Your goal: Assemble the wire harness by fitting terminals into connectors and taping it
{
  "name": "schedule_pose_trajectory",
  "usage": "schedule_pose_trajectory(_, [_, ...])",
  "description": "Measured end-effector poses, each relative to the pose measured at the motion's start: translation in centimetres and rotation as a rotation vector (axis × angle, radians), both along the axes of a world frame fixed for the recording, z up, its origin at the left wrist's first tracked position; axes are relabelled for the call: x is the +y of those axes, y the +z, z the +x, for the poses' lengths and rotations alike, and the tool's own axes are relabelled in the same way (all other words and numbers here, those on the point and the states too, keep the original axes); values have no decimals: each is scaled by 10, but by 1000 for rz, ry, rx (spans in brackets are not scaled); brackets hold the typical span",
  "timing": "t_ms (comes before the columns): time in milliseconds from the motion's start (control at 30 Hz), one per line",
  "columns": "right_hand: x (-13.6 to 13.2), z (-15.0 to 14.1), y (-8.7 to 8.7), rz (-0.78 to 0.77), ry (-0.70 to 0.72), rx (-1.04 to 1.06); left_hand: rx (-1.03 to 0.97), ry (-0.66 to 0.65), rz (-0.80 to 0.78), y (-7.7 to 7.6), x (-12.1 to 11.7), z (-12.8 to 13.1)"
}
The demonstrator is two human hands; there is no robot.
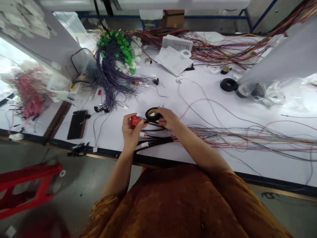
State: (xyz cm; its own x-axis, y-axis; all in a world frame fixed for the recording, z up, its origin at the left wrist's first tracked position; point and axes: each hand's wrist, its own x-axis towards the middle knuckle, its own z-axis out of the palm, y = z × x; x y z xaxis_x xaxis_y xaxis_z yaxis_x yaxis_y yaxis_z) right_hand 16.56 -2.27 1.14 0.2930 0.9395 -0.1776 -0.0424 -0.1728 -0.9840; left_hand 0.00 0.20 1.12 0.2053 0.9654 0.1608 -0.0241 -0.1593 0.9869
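My left hand (131, 132) is closed on an orange connector (135, 120), thumb and fingers pinching it where thin wires leave it. Close beside it, my right hand (168, 118) grips a roll of black tape (151, 115), its ring tilted over the wires. Black-wrapped branches of a wire harness (164, 140) lie on the table just below both hands, with white connectors (145, 144) at their ends. Loose wires of the harness run off to the right under my right forearm. The right fingertips are partly hidden behind the tape roll.
Purple wires (111, 72) with green connectors are heaped at the back left. A phone (77, 124) lies at the left, near pink wires (31, 94). Papers (174, 59) lie at the back; another black tape roll (228, 85) and plastic bags (269, 92) are at the right.
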Motion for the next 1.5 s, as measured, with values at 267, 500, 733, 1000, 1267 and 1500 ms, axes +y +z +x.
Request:
schedule_pose_trajectory(267, [-78, -33, -9, 244, 47, -489, 12, 52, -115, -2, 2, 4])
schedule_pose_trajectory(500, [-5, -3, -5, -182, -63, 534, -33, 61, -28, -5, -7, 7])
schedule_pose_trajectory(733, [-37, 6, -19, -44, -190, 610, -102, -211, -367, -20, 2, 13])
schedule_pose_trajectory(1000, [-98, -19, -21, 251, 23, -465, 18, -80, -301, -7, 1, 25])
schedule_pose_trajectory(1267, [-41, 12, 4, -132, -72, 164, 248, -275, 214, 16, -22, 22])
schedule_pose_trajectory(1500, [-102, -3, -16, 254, 56, -391, 189, -53, -85, 0, -8, 32])
